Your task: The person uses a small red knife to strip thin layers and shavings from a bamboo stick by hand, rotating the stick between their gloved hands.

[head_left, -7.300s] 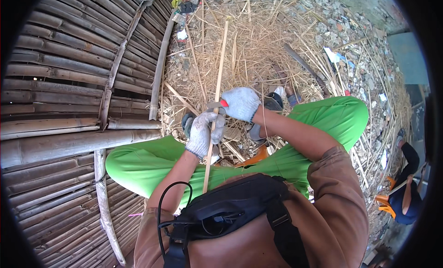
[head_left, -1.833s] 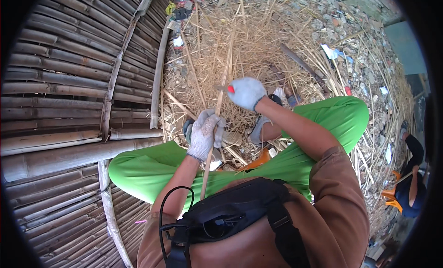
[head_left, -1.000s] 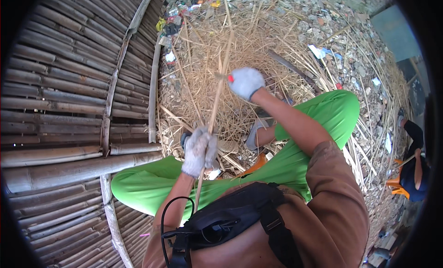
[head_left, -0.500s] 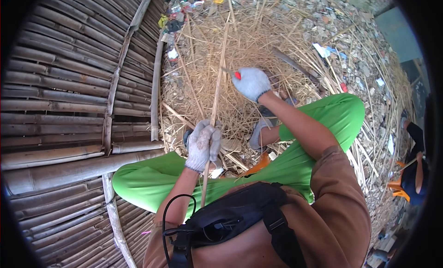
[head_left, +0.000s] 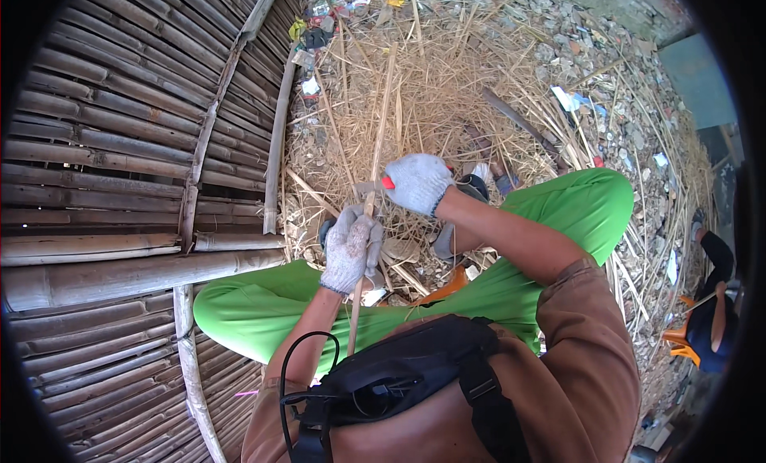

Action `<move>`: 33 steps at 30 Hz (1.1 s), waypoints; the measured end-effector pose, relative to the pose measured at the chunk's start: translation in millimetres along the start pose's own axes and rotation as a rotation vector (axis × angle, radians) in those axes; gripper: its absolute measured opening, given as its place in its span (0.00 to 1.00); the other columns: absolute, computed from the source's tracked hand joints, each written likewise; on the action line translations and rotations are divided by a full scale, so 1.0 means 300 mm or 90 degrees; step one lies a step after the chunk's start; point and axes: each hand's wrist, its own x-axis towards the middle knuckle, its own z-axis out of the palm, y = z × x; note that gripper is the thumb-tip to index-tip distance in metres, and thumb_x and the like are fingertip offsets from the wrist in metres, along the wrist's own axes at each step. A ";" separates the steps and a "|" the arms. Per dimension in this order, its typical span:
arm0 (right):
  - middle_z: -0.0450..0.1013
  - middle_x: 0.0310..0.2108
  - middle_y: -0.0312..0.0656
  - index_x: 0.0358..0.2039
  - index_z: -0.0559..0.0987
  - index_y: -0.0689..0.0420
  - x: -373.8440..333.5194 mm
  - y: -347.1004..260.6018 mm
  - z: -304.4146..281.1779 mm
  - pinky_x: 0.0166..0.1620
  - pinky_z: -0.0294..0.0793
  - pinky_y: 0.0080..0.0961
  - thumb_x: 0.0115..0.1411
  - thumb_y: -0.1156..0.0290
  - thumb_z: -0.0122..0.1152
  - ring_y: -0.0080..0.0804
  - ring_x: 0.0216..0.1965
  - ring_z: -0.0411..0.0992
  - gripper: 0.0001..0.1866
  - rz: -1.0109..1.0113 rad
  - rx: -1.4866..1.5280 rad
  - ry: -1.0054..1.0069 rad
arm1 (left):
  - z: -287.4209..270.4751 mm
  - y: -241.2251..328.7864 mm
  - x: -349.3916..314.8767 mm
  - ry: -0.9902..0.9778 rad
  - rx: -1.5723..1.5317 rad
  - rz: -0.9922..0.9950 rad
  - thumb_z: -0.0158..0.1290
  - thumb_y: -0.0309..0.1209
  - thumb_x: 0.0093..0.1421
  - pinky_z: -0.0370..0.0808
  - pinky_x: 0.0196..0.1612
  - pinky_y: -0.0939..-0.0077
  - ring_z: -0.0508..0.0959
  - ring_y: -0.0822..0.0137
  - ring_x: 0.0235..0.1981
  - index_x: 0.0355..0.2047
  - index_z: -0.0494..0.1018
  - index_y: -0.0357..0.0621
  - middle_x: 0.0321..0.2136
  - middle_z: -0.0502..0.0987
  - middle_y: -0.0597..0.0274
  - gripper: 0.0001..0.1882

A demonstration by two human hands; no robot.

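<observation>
A long, pale bamboo strip (head_left: pixel 385 104) runs from near my body out over the straw-covered ground. My left hand (head_left: pixel 349 246), in a light knitted glove with brown stains, is wrapped around the strip. Just beyond it, my right hand (head_left: pixel 419 184), also gloved, grips a knife by its red handle (head_left: pixel 388 181). The short, dull blade (head_left: pixel 367 187) lies across the strip close to my left fingers. Whether the edge cuts into the strip cannot be made out.
A wall of bamboo slats (head_left: pixel 104 156) stands along my left. Straw-like shavings (head_left: pixel 439 80) cover the ground ahead, with a dark stick (head_left: pixel 519 116) on them. Rubble and litter lie to the right. Another person (head_left: pixel 714 303) sits at the far right beside something orange.
My right hand has drawn the knife back along the strip, from further out to close by my left hand. The left hand keeps its hold in about the same place.
</observation>
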 end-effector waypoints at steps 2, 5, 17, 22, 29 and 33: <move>0.85 0.32 0.51 0.34 0.88 0.54 0.011 -0.004 -0.017 0.39 0.86 0.53 0.59 0.58 0.64 0.51 0.36 0.86 0.14 0.022 -0.007 0.024 | -0.001 0.027 -0.001 -0.011 0.028 0.007 0.46 0.31 0.78 0.62 0.10 0.79 0.65 0.74 0.10 0.52 0.69 0.38 0.24 0.73 0.61 0.10; 0.83 0.27 0.50 0.28 0.85 0.54 0.034 0.041 -0.022 0.37 0.85 0.52 0.60 0.57 0.63 0.52 0.32 0.85 0.14 0.034 -0.014 0.073 | 0.014 0.063 -0.008 -0.030 0.023 0.004 0.44 0.30 0.79 0.65 0.11 0.79 0.67 0.75 0.11 0.50 0.68 0.38 0.23 0.72 0.62 0.08; 0.86 0.45 0.53 0.43 0.90 0.54 0.087 0.471 -0.256 0.52 0.85 0.50 0.66 0.56 0.59 0.54 0.48 0.85 0.19 0.335 0.024 0.061 | 0.019 0.041 -0.108 -0.127 0.231 -0.022 0.46 0.36 0.80 0.67 0.15 0.81 0.70 0.78 0.14 0.55 0.69 0.40 0.26 0.74 0.66 0.13; 0.84 0.51 0.54 0.47 0.89 0.54 0.081 0.751 -0.282 0.55 0.84 0.48 0.65 0.52 0.60 0.54 0.51 0.84 0.22 0.500 0.015 0.136 | 0.051 0.052 -0.116 -0.158 0.253 -0.050 0.47 0.36 0.80 0.68 0.17 0.81 0.70 0.78 0.15 0.57 0.69 0.41 0.26 0.74 0.67 0.13; 0.84 0.50 0.58 0.48 0.88 0.58 0.011 0.855 -0.277 0.55 0.83 0.48 0.67 0.48 0.55 0.56 0.52 0.83 0.27 0.556 0.098 0.170 | 0.061 0.031 -0.081 -0.157 0.173 -0.054 0.46 0.36 0.80 0.66 0.16 0.81 0.68 0.79 0.15 0.57 0.68 0.41 0.26 0.74 0.67 0.13; 0.84 0.42 0.58 0.42 0.88 0.58 0.087 0.464 -0.211 0.51 0.83 0.52 0.67 0.51 0.55 0.58 0.45 0.84 0.24 0.328 0.097 0.101 | 0.015 0.014 -0.036 -0.107 0.170 -0.016 0.47 0.35 0.78 0.63 0.13 0.81 0.67 0.76 0.11 0.54 0.69 0.38 0.25 0.73 0.63 0.13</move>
